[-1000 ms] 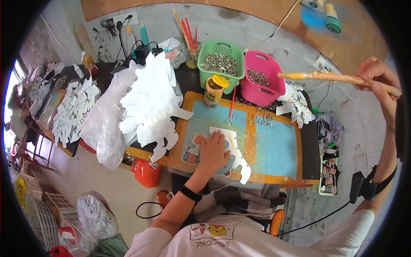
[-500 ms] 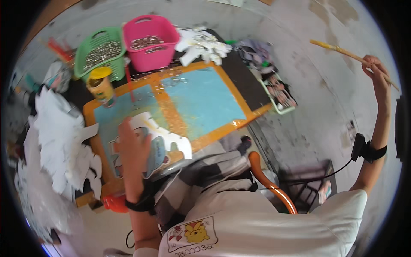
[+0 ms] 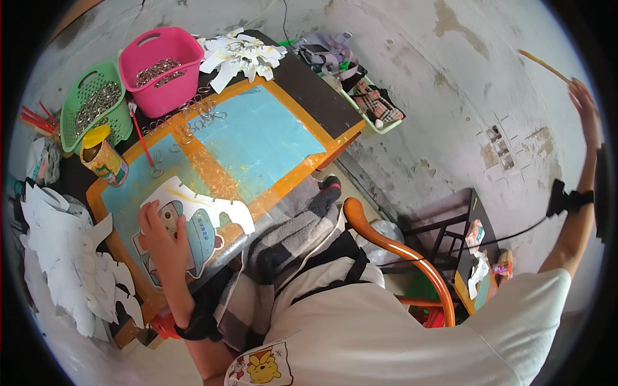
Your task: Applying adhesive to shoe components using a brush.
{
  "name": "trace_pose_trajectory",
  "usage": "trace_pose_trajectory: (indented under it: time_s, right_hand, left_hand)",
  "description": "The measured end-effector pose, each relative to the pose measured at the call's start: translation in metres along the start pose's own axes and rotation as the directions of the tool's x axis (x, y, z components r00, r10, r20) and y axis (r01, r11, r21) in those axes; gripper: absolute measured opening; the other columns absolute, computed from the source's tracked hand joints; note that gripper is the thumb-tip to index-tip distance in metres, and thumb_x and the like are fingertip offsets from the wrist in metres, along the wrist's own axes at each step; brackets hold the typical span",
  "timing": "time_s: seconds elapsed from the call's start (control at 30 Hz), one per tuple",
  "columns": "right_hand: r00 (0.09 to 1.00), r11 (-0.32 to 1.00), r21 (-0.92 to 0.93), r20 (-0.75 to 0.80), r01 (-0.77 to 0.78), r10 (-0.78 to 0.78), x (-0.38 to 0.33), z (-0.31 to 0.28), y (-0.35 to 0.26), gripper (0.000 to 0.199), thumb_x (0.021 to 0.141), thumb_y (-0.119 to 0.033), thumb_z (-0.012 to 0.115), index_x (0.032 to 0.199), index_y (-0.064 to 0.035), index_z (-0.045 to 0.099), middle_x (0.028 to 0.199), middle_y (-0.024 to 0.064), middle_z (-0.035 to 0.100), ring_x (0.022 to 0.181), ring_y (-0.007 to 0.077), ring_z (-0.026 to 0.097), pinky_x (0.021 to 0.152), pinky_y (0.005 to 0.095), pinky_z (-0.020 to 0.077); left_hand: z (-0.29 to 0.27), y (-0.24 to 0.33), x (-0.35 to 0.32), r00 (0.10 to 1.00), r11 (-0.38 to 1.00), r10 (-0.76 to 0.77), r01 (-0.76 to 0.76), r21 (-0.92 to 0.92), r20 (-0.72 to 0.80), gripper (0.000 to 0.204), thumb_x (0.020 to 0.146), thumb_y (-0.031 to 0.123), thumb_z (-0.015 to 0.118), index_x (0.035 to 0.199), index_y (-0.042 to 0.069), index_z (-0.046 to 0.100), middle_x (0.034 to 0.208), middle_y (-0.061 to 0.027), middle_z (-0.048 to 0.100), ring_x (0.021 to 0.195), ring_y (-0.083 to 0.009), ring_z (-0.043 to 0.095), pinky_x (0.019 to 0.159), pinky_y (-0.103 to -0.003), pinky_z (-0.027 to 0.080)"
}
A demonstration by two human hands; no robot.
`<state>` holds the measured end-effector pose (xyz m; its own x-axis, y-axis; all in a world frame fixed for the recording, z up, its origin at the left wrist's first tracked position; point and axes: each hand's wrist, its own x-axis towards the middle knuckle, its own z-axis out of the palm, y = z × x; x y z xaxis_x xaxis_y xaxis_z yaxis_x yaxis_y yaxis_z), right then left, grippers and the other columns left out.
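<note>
My left hand [image 3: 165, 243] rests with fingers apart on a cardboard cutout [image 3: 205, 238] printed with a blue cartoon figure. A white cut-out card [image 3: 219, 207] with a yellowish streak along its upper edge lies against the printed piece. Both lie near the front edge of the blue-topped table [image 3: 277, 141]. Far out to the right, raised well away from the table, my right hand [image 3: 584, 103] grips a thin wooden stick [image 3: 544, 64] with a yellowish end. Part of that hand runs into the dark rim of the picture.
A pink basket [image 3: 158, 48] and a green basket [image 3: 77, 116] hold many metal rings. An open tin [image 3: 106, 157] and a red stick [image 3: 141, 138] stand nearby, with loose rings [image 3: 193, 122]. White cutouts [image 3: 67, 264] pile at left, more [image 3: 238, 58] behind. A wooden chair arm [image 3: 399, 244] curves beside me.
The view has swung, shifting the table toward the left. My right hand with the stick is farther out to the right and slightly higher. My left hand stays at the cutouts.
</note>
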<state>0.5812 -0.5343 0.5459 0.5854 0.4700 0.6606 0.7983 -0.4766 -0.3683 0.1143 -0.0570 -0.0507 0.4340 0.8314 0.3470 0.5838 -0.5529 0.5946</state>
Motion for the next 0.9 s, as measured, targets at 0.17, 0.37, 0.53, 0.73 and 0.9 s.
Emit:
trace_pose_trajectory:
  time_s: [0.17,0.37,0.53,0.73,0.9]
  right_hand:
    - [0.916,0.991,0.069,0.392,-0.118,0.082,-0.083,0.143,0.024,0.031,0.095,-0.025,0.050,0.106,-0.0009,0.065,0.116,0.0077,0.062,0.106,0.0171,0.061,0.094,0.0353,0.0506]
    - [0.939,0.763,0.639,0.312,-0.096,-0.144,-0.220,0.336,-0.088,0.019,0.091,-0.013,0.063,0.104,0.0011,0.065,0.107,0.0117,0.065,0.097,0.0199,0.064,0.088,0.0346,0.0517]
    - [0.740,0.666,0.715,0.327,0.214,-0.588,-0.287,0.403,-0.169,0.014,0.087,-0.006,0.069,0.098,0.0010,0.063,0.100,0.0124,0.066,0.089,0.0252,0.067,0.076,0.0317,0.0536]
    - [0.739,0.742,0.661,0.442,0.115,-0.508,-0.332,0.419,-0.148,0.030,0.086,-0.007,0.072,0.112,0.0011,0.060,0.113,0.0143,0.064,0.099,0.0276,0.066,0.084,0.0329,0.0536]
    - [0.474,0.837,0.106,0.859,-0.537,0.196,-0.400,0.428,-0.029,0.013,0.097,-0.013,0.058,0.097,-0.0009,0.064,0.085,0.0030,0.066,0.073,0.0104,0.062,0.068,0.0250,0.0511]
  left_hand:
    - [-0.013,0.011,-0.001,0.993,0.984,0.032,-0.051,-0.169,-0.115,0.051,0.081,0.015,0.069,0.128,0.004,0.051,0.141,-0.0171,0.042,0.119,-0.0356,0.052,0.096,-0.044,0.043]
    - [-0.048,0.099,-0.022,0.917,0.707,0.249,0.048,-0.706,0.312,0.025,0.091,0.014,0.059,0.108,-0.002,0.068,0.106,-0.0162,0.064,0.099,-0.0233,0.060,0.086,-0.035,0.047]
    - [-0.030,0.178,-0.046,0.753,-0.248,0.401,0.638,-0.729,0.522,0.039,0.101,0.027,0.052,0.129,-0.001,0.057,0.123,-0.0130,0.059,0.104,-0.0191,0.059,0.084,-0.033,0.050]
    - [-0.023,0.189,-0.044,0.824,-0.330,0.104,0.557,-0.762,0.557,0.030,0.102,0.024,0.052,0.109,-0.003,0.065,0.117,-0.0127,0.063,0.102,-0.0178,0.061,0.087,-0.035,0.051]
    - [-0.034,0.169,-0.031,0.924,-0.106,-0.109,0.356,-0.928,0.367,0.028,0.102,0.020,0.050,0.102,-0.003,0.065,0.105,-0.0138,0.066,0.090,-0.0184,0.063,0.077,-0.032,0.054]
